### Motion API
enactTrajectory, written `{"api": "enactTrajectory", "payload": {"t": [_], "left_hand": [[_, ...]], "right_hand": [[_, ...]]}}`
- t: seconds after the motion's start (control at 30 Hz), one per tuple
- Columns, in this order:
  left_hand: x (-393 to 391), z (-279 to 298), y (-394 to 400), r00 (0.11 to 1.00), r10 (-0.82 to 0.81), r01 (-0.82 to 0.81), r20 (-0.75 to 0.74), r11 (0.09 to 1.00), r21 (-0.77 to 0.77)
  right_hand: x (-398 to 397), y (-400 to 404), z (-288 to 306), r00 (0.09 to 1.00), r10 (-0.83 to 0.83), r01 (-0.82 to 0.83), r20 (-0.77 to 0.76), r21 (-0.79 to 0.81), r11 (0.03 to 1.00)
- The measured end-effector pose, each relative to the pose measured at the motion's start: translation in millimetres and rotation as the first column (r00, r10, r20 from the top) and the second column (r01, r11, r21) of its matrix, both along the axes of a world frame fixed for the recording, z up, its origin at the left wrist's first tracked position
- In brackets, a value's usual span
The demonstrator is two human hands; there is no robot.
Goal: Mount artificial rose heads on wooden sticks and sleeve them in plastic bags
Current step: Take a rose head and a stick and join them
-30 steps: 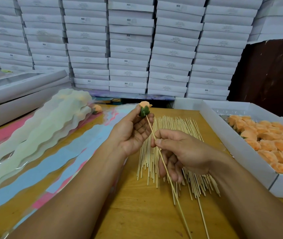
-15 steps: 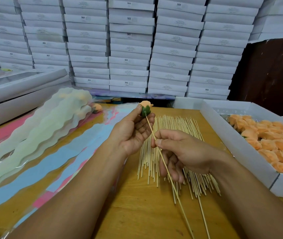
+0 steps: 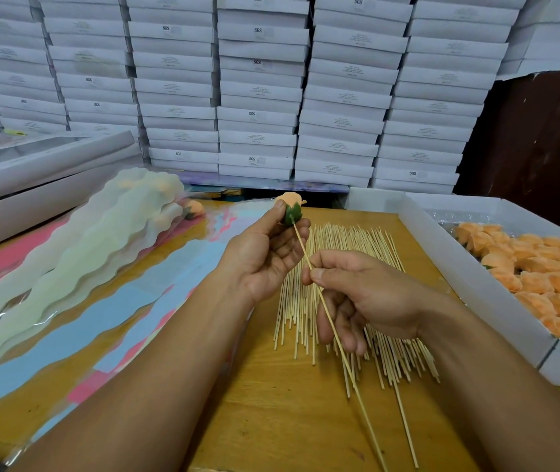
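Reading "SGS" printed on several stacked white cardboard boxes [image 3: 258, 97] at back; other label text too small for me. Left hand [image 3: 265, 253] pinches orange fabric rose head with green calyx [image 3: 291, 206] between thumb and fingers, above wooden table [image 3: 271, 420]. Right hand [image 3: 363, 294] pinches thin wooden stick [image 3: 326, 311], tip in calyx base, over loose pile of wooden sticks [image 3: 350, 253]. White tray of orange rose heads [image 3: 490, 294] right; pastel plastic sleeves [image 3: 77, 267] left. Versus a second ago: I see nearly same pose.

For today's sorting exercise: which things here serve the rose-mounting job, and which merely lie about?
Job: rose head in left hand; stick in right hand; spare sticks; box of rose heads; plastic sleeves.
Lying about: stacked white boxes.
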State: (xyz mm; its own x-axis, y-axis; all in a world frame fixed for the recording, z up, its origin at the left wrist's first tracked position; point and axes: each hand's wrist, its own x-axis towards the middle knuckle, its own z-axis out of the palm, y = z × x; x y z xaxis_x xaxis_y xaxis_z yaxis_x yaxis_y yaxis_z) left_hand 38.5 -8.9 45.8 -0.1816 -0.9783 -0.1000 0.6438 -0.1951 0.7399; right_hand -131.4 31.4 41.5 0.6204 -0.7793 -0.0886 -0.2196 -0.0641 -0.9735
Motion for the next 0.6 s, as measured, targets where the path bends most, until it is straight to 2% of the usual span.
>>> {"api": "enactTrajectory", "payload": {"t": [0.2, 0.6], "left_hand": [[-0.9, 0.8, 0.3, 0.998, 0.044, -0.042, 0.042, 0.998, -0.036], [-1.2, 2.8, 2.1, 0.992, 0.089, -0.083, 0.094, 0.994, -0.073]], "right_hand": [[1.0, 0.0, 0.9, 0.999, -0.018, 0.017, 0.032, 0.019, 1.0], [7.7, 0.1, -2.1, 0.996, -0.08, 0.082, 0.044, -0.049, 0.995]]}}
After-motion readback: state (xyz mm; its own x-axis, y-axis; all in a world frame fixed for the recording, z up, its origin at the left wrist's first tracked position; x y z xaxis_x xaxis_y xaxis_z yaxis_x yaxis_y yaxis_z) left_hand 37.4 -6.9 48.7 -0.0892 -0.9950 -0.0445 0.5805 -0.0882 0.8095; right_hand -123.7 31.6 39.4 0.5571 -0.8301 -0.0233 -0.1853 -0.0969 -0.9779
